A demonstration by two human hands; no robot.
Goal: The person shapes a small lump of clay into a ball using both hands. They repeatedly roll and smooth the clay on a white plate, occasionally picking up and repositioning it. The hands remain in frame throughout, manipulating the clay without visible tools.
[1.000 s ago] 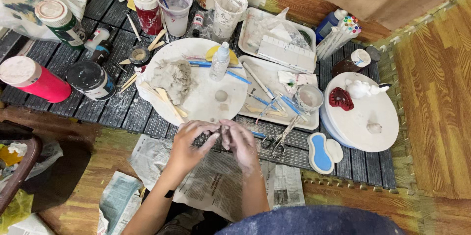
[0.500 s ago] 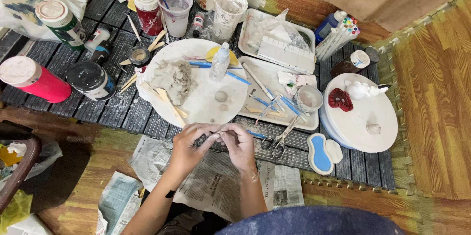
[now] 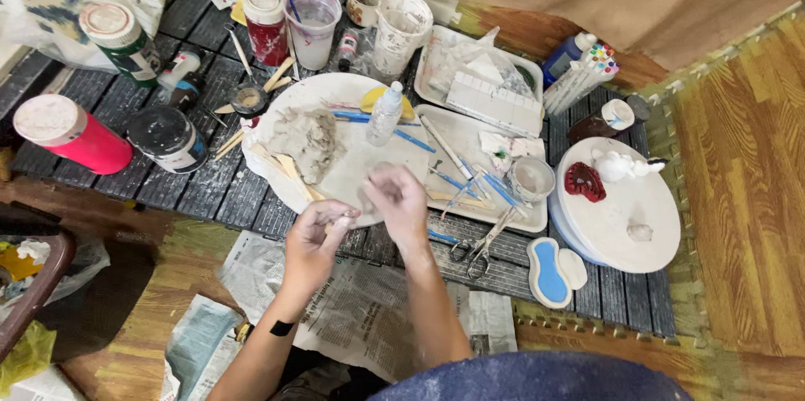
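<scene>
Fingers first: the left hand (image 3: 314, 233) has its fingertips pinched narrow on a small bit of clay (image 3: 342, 218), held just off the near rim of the big plate (image 3: 369, 158). The right hand (image 3: 396, 200) hovers over that same rim, fingers curled loosely; whether it grips anything, the view doesn't tell.

Now the spread, big to small. Dark slatted table (image 3: 210, 191) under everything, newspaper (image 3: 369, 309) on the floor below the hands. The big plate carries a grey clay lump (image 3: 310, 141) and a small squeeze bottle (image 3: 386, 112). To the right, a tray (image 3: 537, 221) of blue-handled tools, then a white turntable (image 3: 629, 208) with a red piece (image 3: 584, 181). A pink can (image 3: 67, 133) sits at far left. Scissors (image 3: 482, 246) lie just beside the right wrist.

That pinched bit looks soft and light, likely tacky and easily squashed. Best taken by fingertip pads with a gentle squeeze, turning it rather than pressing hard.
</scene>
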